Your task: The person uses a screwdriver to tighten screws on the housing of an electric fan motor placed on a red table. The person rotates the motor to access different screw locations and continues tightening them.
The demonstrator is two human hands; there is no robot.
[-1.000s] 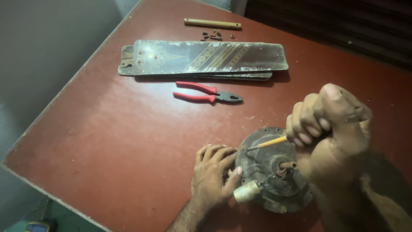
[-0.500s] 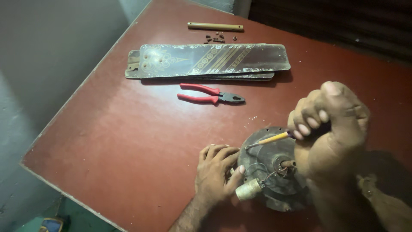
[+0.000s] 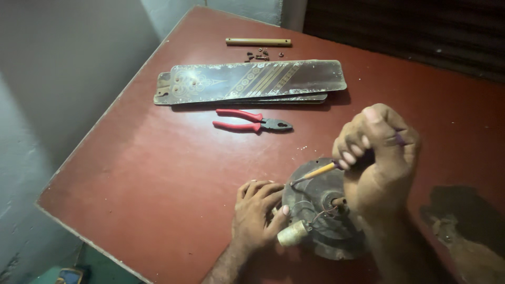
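A round, dark fan motor (image 3: 315, 202) lies on the red-brown table (image 3: 158, 168) near its front edge, with a pale cylindrical capacitor (image 3: 292, 234) and thin wires on its near side. My left hand (image 3: 258, 213) rests flat against the motor's left rim, fingers touching it. My right hand (image 3: 376, 158) is fisted around a yellow-shafted screwdriver (image 3: 315, 172), whose tip meets the motor's top left edge. The handle is mostly hidden in the fist.
Red-handled pliers (image 3: 250, 121) lie in the middle of the table. Behind them is a stack of dark patterned fan blades (image 3: 252, 80). Further back are small screws (image 3: 262, 54) and a brass-coloured rod (image 3: 258, 41). The table's left edge drops off beside a grey wall.
The view has shifted a little, so the table's things sit further right and lower. My right fist has dropped slightly over the motor. The left hand stays on the rim.
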